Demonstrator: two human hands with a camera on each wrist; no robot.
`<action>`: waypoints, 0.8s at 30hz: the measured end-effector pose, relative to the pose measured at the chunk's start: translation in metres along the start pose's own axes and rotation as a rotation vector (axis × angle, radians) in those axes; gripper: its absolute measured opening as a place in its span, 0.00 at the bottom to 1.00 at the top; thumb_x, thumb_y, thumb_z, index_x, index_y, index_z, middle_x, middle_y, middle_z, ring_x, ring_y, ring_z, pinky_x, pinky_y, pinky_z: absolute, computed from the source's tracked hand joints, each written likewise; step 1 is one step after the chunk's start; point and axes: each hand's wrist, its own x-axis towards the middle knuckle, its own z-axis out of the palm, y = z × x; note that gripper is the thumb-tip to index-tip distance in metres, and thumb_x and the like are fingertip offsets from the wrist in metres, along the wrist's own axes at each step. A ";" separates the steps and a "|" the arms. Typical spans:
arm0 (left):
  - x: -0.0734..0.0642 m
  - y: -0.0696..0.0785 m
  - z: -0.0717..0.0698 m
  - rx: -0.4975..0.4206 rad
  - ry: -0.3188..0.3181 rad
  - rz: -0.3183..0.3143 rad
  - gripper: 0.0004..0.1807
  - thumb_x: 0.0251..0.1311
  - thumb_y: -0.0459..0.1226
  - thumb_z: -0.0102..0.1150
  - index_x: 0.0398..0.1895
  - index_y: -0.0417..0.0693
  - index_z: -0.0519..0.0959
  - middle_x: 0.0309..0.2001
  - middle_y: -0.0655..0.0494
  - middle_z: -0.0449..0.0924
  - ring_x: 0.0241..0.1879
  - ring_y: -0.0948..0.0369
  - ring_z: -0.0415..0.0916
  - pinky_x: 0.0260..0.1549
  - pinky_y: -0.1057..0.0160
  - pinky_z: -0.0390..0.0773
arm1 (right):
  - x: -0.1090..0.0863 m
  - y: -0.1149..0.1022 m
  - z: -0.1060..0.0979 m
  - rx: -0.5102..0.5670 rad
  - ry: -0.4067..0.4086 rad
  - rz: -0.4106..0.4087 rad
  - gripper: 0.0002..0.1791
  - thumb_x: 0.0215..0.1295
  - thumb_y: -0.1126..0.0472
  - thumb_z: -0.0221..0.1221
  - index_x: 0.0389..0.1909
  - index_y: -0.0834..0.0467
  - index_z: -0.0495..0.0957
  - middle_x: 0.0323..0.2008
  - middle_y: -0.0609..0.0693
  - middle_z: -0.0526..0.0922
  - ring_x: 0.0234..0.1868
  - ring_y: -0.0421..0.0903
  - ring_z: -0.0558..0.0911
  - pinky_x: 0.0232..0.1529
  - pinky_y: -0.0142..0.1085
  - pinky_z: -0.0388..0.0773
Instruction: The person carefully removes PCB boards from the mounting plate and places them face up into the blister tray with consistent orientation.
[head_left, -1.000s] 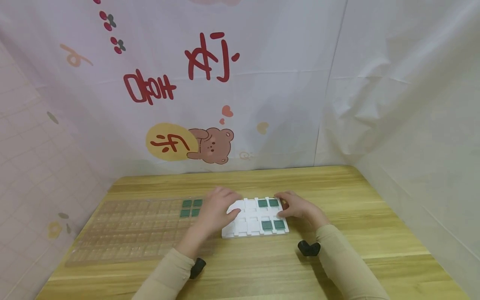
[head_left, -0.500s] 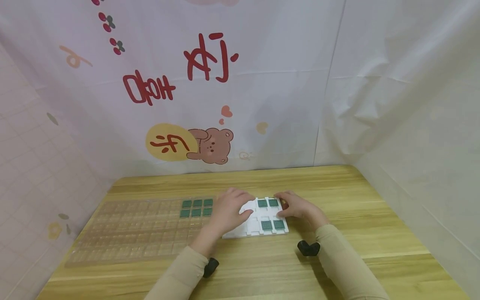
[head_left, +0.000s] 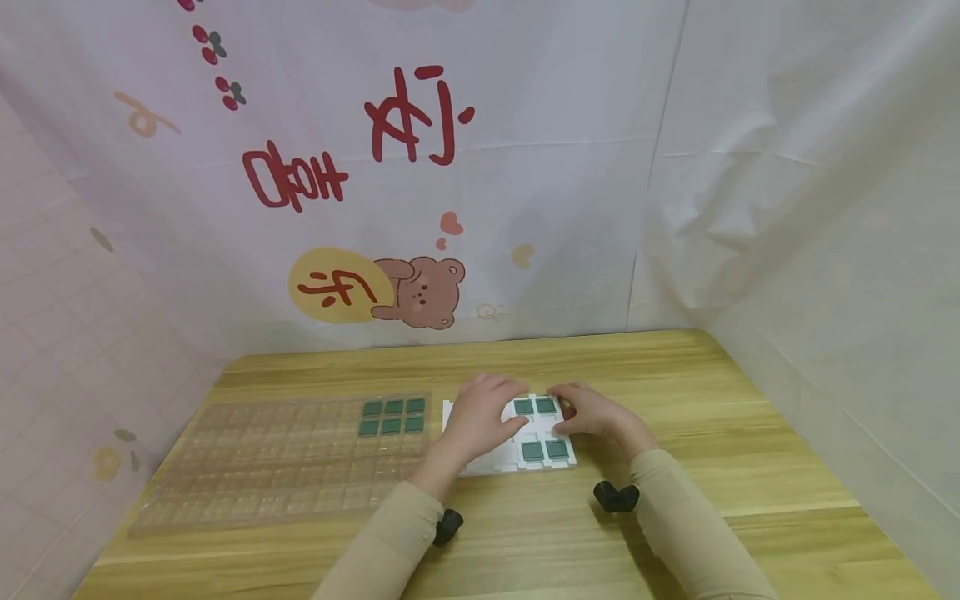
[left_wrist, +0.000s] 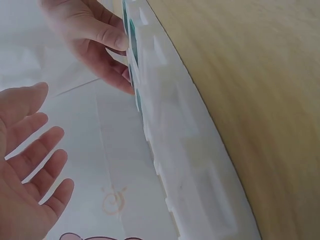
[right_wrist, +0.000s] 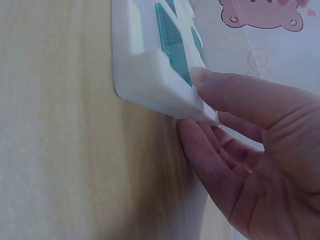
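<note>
Head view: left hand (head_left: 480, 421), fingers wide, partly hides the tray (head_left: 542, 431) right fingers (right_wrist: 235, 94) pinch.

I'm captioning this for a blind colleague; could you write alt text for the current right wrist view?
A right hand grips the end of a white tray with green pieces set in it. The tray rests on a wood-grain table; part of a cartoon bear shows at upper right.

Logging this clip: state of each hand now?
Left hand: open, holding nothing, above the white tray.
Right hand: closed, gripping the white tray's right end.
</note>
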 end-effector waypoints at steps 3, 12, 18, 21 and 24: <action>0.005 -0.001 0.003 0.008 -0.039 -0.034 0.24 0.58 0.45 0.70 0.57 0.51 0.81 0.54 0.55 0.80 0.57 0.53 0.72 0.57 0.49 0.71 | 0.000 0.000 0.000 -0.002 -0.004 -0.002 0.38 0.57 0.60 0.71 0.67 0.63 0.68 0.54 0.59 0.70 0.47 0.50 0.73 0.51 0.47 0.74; 0.021 -0.005 0.011 0.014 -0.100 -0.120 0.26 0.58 0.46 0.69 0.59 0.51 0.79 0.57 0.53 0.79 0.59 0.52 0.71 0.59 0.49 0.69 | 0.000 0.000 0.000 0.018 -0.003 0.010 0.38 0.57 0.61 0.71 0.68 0.63 0.67 0.60 0.63 0.67 0.48 0.51 0.74 0.53 0.48 0.74; 0.026 -0.005 0.015 0.015 -0.123 -0.157 0.26 0.57 0.45 0.70 0.59 0.50 0.80 0.58 0.52 0.79 0.60 0.51 0.70 0.60 0.49 0.68 | 0.001 0.001 0.001 0.008 0.001 0.003 0.38 0.57 0.61 0.71 0.68 0.63 0.67 0.59 0.62 0.69 0.48 0.51 0.74 0.53 0.48 0.74; 0.029 -0.005 0.019 0.025 -0.130 -0.173 0.26 0.56 0.45 0.71 0.58 0.50 0.80 0.57 0.52 0.79 0.59 0.52 0.71 0.59 0.49 0.68 | 0.000 0.000 0.001 0.012 0.001 0.008 0.38 0.57 0.61 0.71 0.68 0.63 0.67 0.58 0.61 0.69 0.48 0.50 0.74 0.52 0.47 0.74; 0.031 -0.005 0.024 0.044 -0.137 -0.188 0.26 0.55 0.45 0.71 0.57 0.50 0.81 0.57 0.52 0.79 0.59 0.51 0.71 0.58 0.49 0.69 | 0.000 -0.001 0.001 0.019 0.001 0.010 0.38 0.57 0.61 0.71 0.68 0.63 0.67 0.58 0.61 0.69 0.48 0.51 0.74 0.52 0.47 0.74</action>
